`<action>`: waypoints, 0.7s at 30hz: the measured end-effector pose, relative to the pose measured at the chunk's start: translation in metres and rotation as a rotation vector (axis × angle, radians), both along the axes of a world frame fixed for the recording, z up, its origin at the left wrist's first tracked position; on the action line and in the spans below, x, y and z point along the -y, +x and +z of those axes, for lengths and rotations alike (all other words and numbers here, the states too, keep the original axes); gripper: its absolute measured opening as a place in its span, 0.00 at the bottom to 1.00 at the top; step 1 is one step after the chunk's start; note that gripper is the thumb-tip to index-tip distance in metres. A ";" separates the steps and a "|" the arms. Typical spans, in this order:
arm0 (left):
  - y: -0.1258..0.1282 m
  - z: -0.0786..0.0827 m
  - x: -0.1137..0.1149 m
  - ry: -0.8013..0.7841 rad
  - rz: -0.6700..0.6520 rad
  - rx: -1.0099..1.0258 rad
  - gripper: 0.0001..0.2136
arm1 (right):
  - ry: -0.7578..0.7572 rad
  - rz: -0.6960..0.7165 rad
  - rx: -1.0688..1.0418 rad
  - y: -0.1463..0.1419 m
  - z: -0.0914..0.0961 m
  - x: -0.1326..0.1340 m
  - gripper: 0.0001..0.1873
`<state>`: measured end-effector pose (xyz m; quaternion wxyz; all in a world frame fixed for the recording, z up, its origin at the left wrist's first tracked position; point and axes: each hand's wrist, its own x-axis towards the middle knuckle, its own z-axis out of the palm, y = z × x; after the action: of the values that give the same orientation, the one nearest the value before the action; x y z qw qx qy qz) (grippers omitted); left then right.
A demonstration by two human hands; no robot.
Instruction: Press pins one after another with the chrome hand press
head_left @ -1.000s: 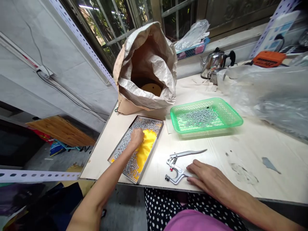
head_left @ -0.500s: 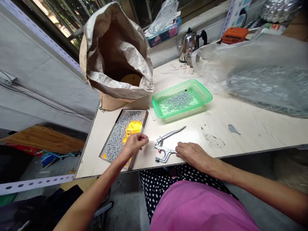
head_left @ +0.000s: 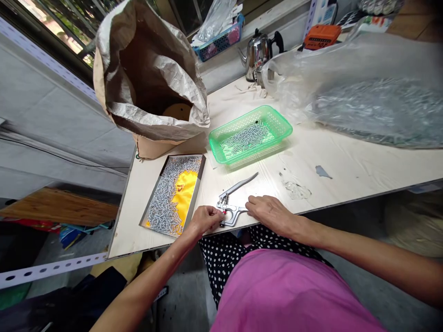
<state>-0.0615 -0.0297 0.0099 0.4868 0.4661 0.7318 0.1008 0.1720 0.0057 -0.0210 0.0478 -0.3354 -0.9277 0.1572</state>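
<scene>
A: Metal pliers [head_left: 231,211], fingers?
B: Left hand [head_left: 205,219] fingertips are pinched together at the pliers' head; can't tell if they hold a pin. Right hand [head_left: 270,212] fingers are together, flat on the lower handle.
A: Change?
B: Left hand has left the pin tray [head_left: 198,184]. Pliers are at the table's [head_left: 346,166] near edge.

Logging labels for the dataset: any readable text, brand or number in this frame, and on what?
No text is readable.
Dark print on orange case: too blurred.
Print on white-and-blue box: too small.
No marking visible on pliers.
</scene>
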 end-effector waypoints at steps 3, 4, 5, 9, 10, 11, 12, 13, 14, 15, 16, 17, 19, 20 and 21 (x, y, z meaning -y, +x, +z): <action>0.001 0.000 -0.003 -0.013 -0.037 -0.058 0.15 | -0.008 0.004 -0.007 0.000 0.000 0.001 0.07; 0.001 -0.001 -0.004 -0.024 -0.055 -0.086 0.14 | -0.009 0.005 -0.013 0.001 0.000 0.001 0.07; 0.000 -0.001 -0.006 -0.039 -0.073 -0.110 0.13 | -0.009 0.006 -0.019 0.001 -0.001 0.001 0.07; -0.002 -0.002 -0.012 -0.157 -0.120 -0.119 0.13 | 0.004 0.010 -0.052 0.001 -0.007 0.001 0.07; -0.002 -0.002 -0.013 -0.181 -0.122 -0.099 0.13 | 0.008 0.011 -0.062 0.001 -0.008 0.001 0.07; -0.001 -0.002 -0.013 -0.202 -0.124 -0.069 0.13 | 0.011 0.013 -0.073 0.001 -0.010 0.001 0.07; -0.001 -0.001 -0.013 -0.220 -0.123 -0.032 0.13 | 0.013 0.018 -0.085 0.002 -0.012 0.002 0.07; -0.001 -0.001 -0.013 -0.236 -0.118 0.007 0.14 | 0.013 0.025 -0.098 0.002 -0.013 0.003 0.07; 0.000 0.000 -0.012 -0.253 -0.105 0.044 0.15 | 0.010 0.032 -0.109 0.002 -0.014 0.004 0.07; 0.000 0.001 -0.011 -0.267 -0.088 0.075 0.16 | 0.006 0.037 -0.117 0.003 -0.015 0.004 0.08; 0.000 0.001 -0.010 -0.278 -0.068 0.096 0.16 | 0.000 0.041 -0.123 0.004 -0.015 0.004 0.08; 0.000 0.001 -0.009 -0.285 -0.047 0.106 0.17 | -0.009 0.048 -0.124 0.005 -0.014 0.003 0.08; 0.000 0.001 -0.006 -0.288 -0.012 0.109 0.19 | -0.025 0.068 -0.126 0.009 -0.009 -0.003 0.05; 0.000 0.001 -0.006 -0.286 0.001 0.106 0.19 | -0.019 0.072 -0.134 0.011 -0.006 -0.009 0.07; 0.000 0.001 -0.005 -0.284 0.012 0.105 0.19 | 0.000 0.067 -0.142 0.013 -0.003 -0.015 0.13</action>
<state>-0.0614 -0.0250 0.0107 0.5848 0.3821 0.7152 0.0233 0.1848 0.0211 -0.0239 0.1084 -0.2919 -0.9327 0.1821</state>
